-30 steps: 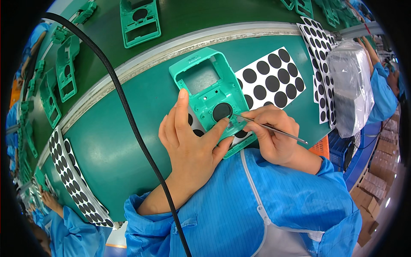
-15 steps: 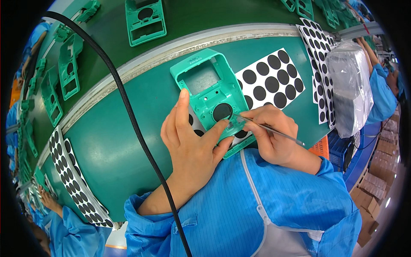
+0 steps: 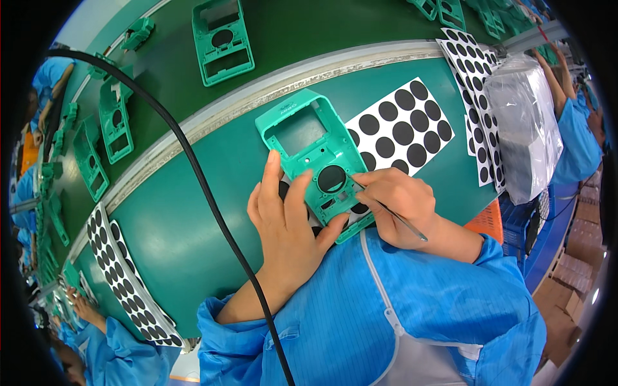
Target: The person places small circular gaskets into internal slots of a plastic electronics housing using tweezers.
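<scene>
A green plastic housing (image 3: 351,155) with a rectangular opening lies at a slant before me, over a white sheet of round black stickers (image 3: 403,132). A round black sticker (image 3: 332,179) sits in its circular recess. My left hand (image 3: 283,222) grips the housing along its left side, the thumb at the lower end and the index fingertip near the recess. Pinched in my right hand (image 3: 400,201) is a thin metal tool, apparently tweezers (image 3: 409,226). Its tip is hidden by the fingers beside the housing's right edge.
A black cable (image 3: 205,193) crosses the view on the left. More sticker sheets lie at left (image 3: 122,276) and right (image 3: 465,74), by a clear plastic bag (image 3: 520,128). Beyond the metal rail, other green housings (image 3: 222,58) rest on a dark green belt. Co-workers in blue sit on both sides.
My left index finger has drawn back from the sticker's lower edge to the left of the recess. The tweezers have moved off the sticker, toward the housing's right edge.
</scene>
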Available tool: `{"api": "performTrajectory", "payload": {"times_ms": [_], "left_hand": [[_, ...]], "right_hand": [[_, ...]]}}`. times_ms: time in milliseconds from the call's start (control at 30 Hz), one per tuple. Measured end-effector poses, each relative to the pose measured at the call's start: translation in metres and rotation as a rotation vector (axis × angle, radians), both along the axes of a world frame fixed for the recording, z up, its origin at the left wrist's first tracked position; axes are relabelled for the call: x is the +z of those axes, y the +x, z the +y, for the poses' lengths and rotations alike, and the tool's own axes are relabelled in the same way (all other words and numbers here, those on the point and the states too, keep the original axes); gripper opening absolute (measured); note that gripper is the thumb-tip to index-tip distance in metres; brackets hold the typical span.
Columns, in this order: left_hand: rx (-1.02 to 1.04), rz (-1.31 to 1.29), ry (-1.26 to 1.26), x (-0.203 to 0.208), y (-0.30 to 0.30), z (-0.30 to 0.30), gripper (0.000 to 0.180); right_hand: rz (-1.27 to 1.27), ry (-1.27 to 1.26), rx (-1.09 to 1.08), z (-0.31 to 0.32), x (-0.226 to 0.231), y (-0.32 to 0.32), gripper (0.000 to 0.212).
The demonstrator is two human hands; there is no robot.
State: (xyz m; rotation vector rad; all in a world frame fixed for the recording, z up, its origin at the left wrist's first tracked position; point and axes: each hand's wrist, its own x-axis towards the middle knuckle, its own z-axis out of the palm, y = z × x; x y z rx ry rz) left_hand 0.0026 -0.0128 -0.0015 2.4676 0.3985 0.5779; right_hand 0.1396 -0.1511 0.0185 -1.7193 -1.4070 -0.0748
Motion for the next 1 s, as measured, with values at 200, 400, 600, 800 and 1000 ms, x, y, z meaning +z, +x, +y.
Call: {"api": "performTrajectory", "payload": {"times_ms": [200, 400, 600, 800, 1000], "left_hand": [[0.005, -0.025, -0.012, 0.002, 0.002, 0.001, 0.098], [0.028, -0.078, -0.173, -0.002, 0.001, 0.000, 0.096], [-0.018, 0.134, -0.138, 0.013, -0.007, 0.006, 0.088], [-0.087, 0.234, 0.240, 0.012, -0.003, -0.005, 0.068], [-0.117, 0.277, 0.247, 0.009, 0.007, 0.010, 0.069]], "right_hand": [[0.001, 0.244, -0.005, -0.005, 0.000, 0.019, 0.041], [-0.310, -0.239, -0.123, 0.004, 0.008, 0.022, 0.060], [-0.246, 0.063, -0.144, 0.021, 0.004, 0.046, 0.044], [-0.183, -0.008, -0.436, 0.093, 0.009, 0.147, 0.027], [-0.173, -0.085, -0.500, 0.126, -0.019, 0.216, 0.016]]}}
